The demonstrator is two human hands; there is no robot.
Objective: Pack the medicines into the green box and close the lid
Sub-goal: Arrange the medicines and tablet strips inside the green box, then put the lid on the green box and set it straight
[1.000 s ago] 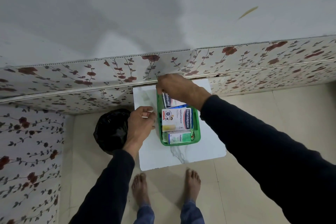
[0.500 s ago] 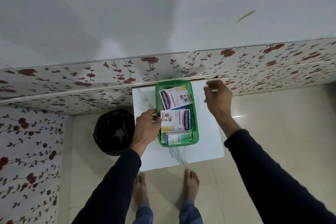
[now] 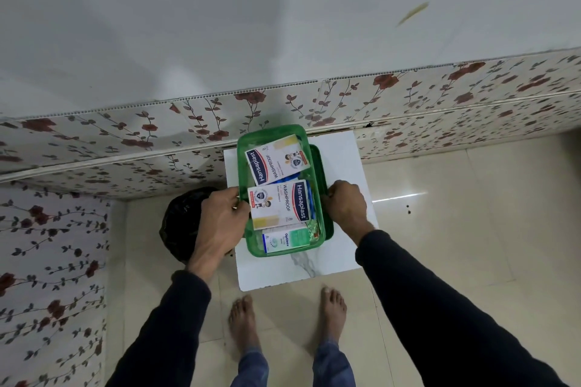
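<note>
The green box [image 3: 250,237] is over the small white marble-look table [image 3: 341,159], open on top. Inside lie two white Hansaplast packs, one tilted at the far end [image 3: 276,160] and one in the middle [image 3: 279,204], plus a green-white carton [image 3: 287,240] at the near end. My left hand [image 3: 220,220] grips the box's left rim. A second green piece, apparently the lid [image 3: 320,163], shows lower along the box's right side. My right hand [image 3: 345,204] is curled on that right green edge.
A black bin bag [image 3: 177,223] stands on the floor left of the table, partly behind my left hand. A floral-patterned wall panel [image 3: 125,148] runs right behind the table. My bare feet [image 3: 242,320] are on the tiled floor just before the table's near edge.
My right hand left the far pack, swung out right, then came back to the box's right edge. The box now looks larger and shifted left, with a green piece showing beside it.
</note>
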